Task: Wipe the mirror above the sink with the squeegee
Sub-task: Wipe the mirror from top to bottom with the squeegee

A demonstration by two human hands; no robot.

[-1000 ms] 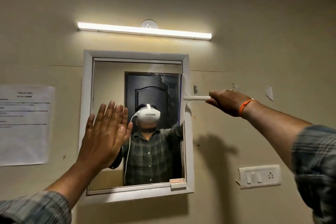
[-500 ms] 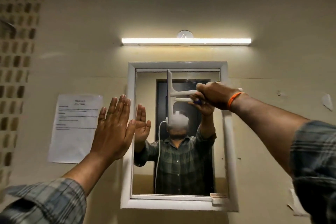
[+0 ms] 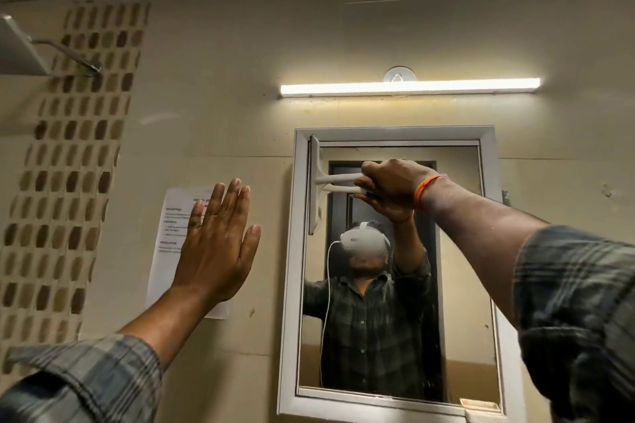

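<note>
The right hand [image 3: 395, 187] is curled tight round the handle of the white squeegee [image 3: 318, 184], whose blade stands upright against the mirror [image 3: 457, 285] at its top left corner, just left of the fist. The left hand [image 3: 218, 244] is held up flat, fingers straight, holding nothing, over the paper notice [image 3: 165, 251] on the wall left of the mirror's frame.

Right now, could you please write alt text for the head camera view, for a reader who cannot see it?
The right hand grips a white plastic squeegee, blade upright at the upper left edge of a white-framed wall mirror. The open left hand is raised before a printed paper notice, under a lit tube light.
</note>
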